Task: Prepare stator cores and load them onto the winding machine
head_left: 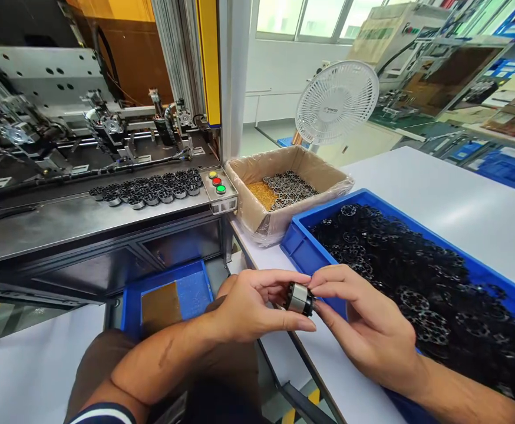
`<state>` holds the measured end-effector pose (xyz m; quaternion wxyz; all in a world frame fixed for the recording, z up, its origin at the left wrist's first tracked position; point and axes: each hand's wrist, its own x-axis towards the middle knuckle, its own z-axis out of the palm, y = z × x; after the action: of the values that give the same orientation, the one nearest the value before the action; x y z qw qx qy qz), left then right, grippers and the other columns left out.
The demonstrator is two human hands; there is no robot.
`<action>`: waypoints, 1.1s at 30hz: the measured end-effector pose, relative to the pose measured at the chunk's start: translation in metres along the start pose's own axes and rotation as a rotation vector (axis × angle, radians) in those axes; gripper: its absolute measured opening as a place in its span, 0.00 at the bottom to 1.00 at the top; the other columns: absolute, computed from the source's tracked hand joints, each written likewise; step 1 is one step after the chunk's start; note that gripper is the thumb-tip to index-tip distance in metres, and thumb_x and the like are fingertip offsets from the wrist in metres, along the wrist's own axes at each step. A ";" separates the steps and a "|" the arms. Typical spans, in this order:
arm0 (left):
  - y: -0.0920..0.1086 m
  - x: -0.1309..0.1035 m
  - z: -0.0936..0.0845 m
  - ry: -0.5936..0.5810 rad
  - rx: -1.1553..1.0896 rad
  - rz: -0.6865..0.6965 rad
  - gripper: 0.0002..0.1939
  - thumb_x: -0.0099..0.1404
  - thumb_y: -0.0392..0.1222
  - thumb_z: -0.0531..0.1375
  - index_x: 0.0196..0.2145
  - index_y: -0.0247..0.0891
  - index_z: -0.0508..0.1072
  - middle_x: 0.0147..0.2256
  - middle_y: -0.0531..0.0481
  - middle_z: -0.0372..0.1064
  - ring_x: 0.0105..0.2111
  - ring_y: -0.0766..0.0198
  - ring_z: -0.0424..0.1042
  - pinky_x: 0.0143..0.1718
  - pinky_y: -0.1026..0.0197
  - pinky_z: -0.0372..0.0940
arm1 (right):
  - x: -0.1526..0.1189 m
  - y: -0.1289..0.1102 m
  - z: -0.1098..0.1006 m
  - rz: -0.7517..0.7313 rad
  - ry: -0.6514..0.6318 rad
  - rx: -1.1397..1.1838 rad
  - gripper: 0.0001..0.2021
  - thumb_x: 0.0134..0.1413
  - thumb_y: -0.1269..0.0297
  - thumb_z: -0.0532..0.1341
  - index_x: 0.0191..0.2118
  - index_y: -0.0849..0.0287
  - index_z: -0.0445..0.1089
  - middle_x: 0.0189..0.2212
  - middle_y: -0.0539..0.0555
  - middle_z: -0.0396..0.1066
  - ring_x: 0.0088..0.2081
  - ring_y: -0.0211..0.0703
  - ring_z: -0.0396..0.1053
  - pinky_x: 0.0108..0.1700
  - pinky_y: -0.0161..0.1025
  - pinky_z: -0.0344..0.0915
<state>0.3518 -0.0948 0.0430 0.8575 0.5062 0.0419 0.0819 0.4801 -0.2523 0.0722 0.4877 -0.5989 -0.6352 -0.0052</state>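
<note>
Between my two hands is a small round part (299,299) with a silver metal band and black toothed ends. My left hand (260,303) has its thumb below and fingers above the part, gripping the metal band. The fingertips of my right hand (350,306) pinch the black end on the right side. Both hands are over the edge of the white table (328,347), just left of a blue bin (304,238) heaped with black round parts (385,253).
A plastic-lined carton (257,221) holds metal rings. Left of it, a machine's steel ledge (63,218) carries rows of black-and-silver parts (151,191) and a button box (222,203). A white fan (337,103) stands behind. Below is a blue tray (195,288).
</note>
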 end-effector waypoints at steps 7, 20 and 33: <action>-0.001 -0.003 -0.004 0.037 0.103 0.133 0.31 0.49 0.40 0.78 0.51 0.33 0.79 0.38 0.45 0.81 0.36 0.64 0.80 0.42 0.63 0.74 | 0.002 -0.001 -0.001 -0.151 -0.057 -0.180 0.24 0.58 0.79 0.64 0.59 0.64 0.64 0.49 0.62 0.68 0.53 0.47 0.68 0.56 0.43 0.69; 0.001 -0.006 -0.002 0.028 0.120 0.100 0.34 0.48 0.44 0.79 0.52 0.33 0.78 0.41 0.42 0.80 0.38 0.60 0.80 0.48 0.55 0.76 | 0.001 0.003 -0.004 -0.316 -0.024 -0.347 0.22 0.58 0.79 0.65 0.57 0.63 0.68 0.48 0.63 0.70 0.50 0.51 0.72 0.51 0.48 0.75; 0.003 -0.006 -0.001 0.017 0.098 0.079 0.33 0.47 0.43 0.79 0.51 0.32 0.79 0.40 0.42 0.80 0.37 0.61 0.79 0.46 0.58 0.75 | 0.003 0.003 -0.005 -0.347 -0.014 -0.387 0.24 0.58 0.78 0.65 0.60 0.66 0.68 0.47 0.63 0.71 0.48 0.52 0.73 0.49 0.48 0.76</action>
<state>0.3454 -0.0938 0.0453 0.8274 0.5481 0.0332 0.1181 0.4862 -0.2523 0.0753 0.3515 -0.5629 -0.7191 -0.2060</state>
